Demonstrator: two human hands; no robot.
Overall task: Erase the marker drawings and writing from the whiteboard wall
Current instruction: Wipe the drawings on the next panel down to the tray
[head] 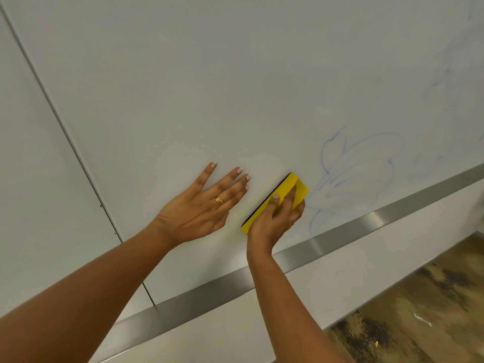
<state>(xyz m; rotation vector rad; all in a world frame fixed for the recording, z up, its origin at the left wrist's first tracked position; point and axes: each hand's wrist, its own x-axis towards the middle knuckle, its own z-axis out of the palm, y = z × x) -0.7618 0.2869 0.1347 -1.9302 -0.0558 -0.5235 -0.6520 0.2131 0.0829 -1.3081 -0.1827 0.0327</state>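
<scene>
The whiteboard wall [235, 87] fills most of the view. My right hand [275, 218] grips a yellow eraser [298, 191] with a dark felt edge and holds it flat against the board. Just right of the eraser is a faint blue marker drawing [358, 169] of looping outlines, partly smeared. More pale blue smudges [450, 61] show at the upper right. My left hand [201, 208], wearing a gold ring, rests flat on the board with fingers spread, to the left of the eraser.
A metal strip [340, 234] runs along the bottom of the board, with a white panel below it. A dark vertical seam [65, 132] divides the board from the panel at left. Worn brown flooring [419, 310] lies at the lower right.
</scene>
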